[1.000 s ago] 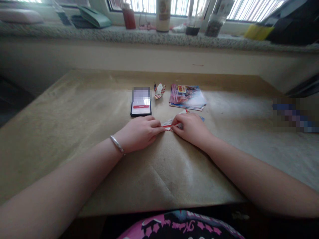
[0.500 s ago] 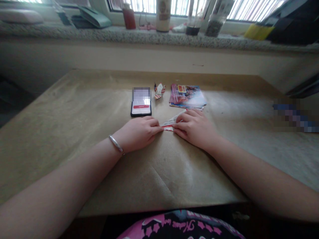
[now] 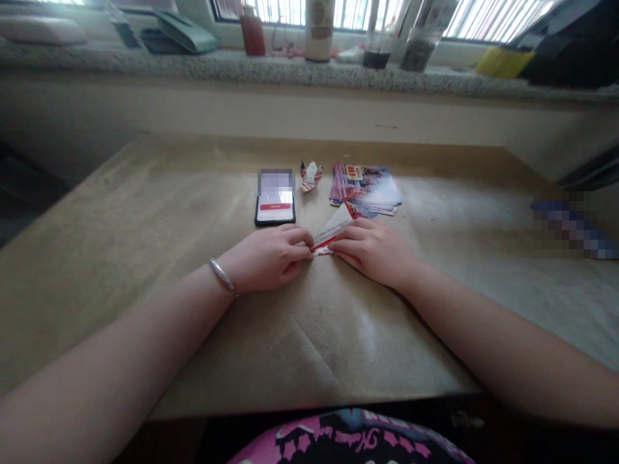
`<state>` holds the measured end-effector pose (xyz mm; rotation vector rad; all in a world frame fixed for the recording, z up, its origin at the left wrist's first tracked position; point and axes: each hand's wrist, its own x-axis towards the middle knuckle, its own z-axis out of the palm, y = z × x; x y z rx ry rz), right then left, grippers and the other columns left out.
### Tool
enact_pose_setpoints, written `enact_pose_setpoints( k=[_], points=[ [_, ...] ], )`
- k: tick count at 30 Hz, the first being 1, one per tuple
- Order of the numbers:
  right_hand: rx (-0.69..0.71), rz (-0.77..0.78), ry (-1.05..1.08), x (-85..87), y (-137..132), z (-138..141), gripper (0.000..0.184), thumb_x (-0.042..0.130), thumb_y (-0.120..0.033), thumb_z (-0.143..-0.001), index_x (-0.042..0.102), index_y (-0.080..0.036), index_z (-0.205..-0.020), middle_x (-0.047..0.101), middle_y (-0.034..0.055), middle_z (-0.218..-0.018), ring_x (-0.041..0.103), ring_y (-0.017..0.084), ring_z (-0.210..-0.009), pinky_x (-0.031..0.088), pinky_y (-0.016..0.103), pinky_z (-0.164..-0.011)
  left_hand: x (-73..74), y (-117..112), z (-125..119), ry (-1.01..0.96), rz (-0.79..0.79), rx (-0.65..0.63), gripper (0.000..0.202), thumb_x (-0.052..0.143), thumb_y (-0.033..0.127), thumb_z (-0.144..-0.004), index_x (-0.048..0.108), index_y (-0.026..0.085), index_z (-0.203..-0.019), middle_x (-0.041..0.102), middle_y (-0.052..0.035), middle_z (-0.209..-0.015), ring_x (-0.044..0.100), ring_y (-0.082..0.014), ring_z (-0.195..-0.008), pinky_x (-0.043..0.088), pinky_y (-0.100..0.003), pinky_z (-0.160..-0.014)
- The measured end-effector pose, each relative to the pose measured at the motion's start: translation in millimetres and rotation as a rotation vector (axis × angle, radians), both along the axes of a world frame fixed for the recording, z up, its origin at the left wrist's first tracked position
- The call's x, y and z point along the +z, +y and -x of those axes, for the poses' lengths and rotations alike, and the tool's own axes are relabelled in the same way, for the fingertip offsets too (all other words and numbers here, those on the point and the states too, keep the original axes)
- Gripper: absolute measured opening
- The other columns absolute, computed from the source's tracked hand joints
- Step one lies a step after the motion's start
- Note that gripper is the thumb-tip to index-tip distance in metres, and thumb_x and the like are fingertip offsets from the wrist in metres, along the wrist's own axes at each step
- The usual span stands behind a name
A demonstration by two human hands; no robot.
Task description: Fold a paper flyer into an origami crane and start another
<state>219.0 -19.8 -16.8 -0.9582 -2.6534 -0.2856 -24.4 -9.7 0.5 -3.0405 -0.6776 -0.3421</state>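
Note:
A folded piece of printed paper (image 3: 333, 227), white with red edging and small grey lettering, lies on the table between my hands. My left hand (image 3: 275, 259) pinches its pointed left end. My right hand (image 3: 374, 250) has its fingers closed over the right part of the paper, covering much of it. Just beyond, a pile of colourful printed sheets (image 3: 370, 183) lies flat. A small folded paper shape (image 3: 311, 177), white with red and dark patches, stands beside the pile. Left of that is a phone (image 3: 275, 207) with a lit screen.
A brownish cover lies over the table (image 3: 309, 348), whose front edge is close to my body. Along the stone windowsill (image 3: 271, 72) stand a red bottle (image 3: 253, 32), a pale bottle (image 3: 318, 31) and jars. A blurred bluish item (image 3: 575, 225) is at the far right.
The paper's upper flap stands out more, showing more of its white face and red edge. My right hand has slid slightly down and left; my left hand has shifted a little left.

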Motion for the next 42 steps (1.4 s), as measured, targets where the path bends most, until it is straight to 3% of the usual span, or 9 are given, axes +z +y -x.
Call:
enact_pose_setpoints(
  k=[8, 17, 42],
  points=[
    [0.089, 0.029, 0.030, -5.2, 0.1, -3.6, 0.026, 0.047, -0.022, -0.094, 0.070, -0.023, -0.106, 0.070, 0.0055, -0.099, 0.057, 0.019, -0.089, 0.042, 0.031, -0.078, -1.9, 4.0, 1.8, -0.002, 0.067, -0.001, 0.033, 0.046, 0.014, -0.085, 0.066, 0.018, -0.110, 0.066, -0.0079, -0.109, 0.062, -0.0189, -0.100, 0.052, -0.032, -0.089],
    [0.079, 0.065, -0.061, -0.7, -0.6, 1.0, 0.031, 0.047, -0.022, -0.093, 0.067, -0.027, -0.116, 0.066, 0.0069, -0.094, 0.053, 0.020, -0.086, 0.039, 0.031, -0.072, -1.1, 5.4, 2.9, 0.011, 0.067, -0.008, 0.035, 0.047, 0.012, -0.085, 0.067, 0.021, -0.112, 0.066, -0.0065, -0.112, 0.061, -0.0180, -0.103, 0.050, -0.031, -0.093],
    [0.083, 0.142, -0.110, 5.3, -0.1, -0.5, 0.033, 0.046, -0.016, -0.089, 0.065, -0.023, -0.115, 0.063, 0.0098, -0.103, 0.052, 0.021, -0.092, 0.041, 0.033, -0.078, 2.1, 4.8, 2.7, 0.051, 0.054, -0.019, 0.032, 0.046, 0.013, -0.086, 0.066, 0.020, -0.110, 0.065, -0.0076, -0.111, 0.061, -0.0196, -0.101, 0.051, -0.033, -0.089]
  ],
)
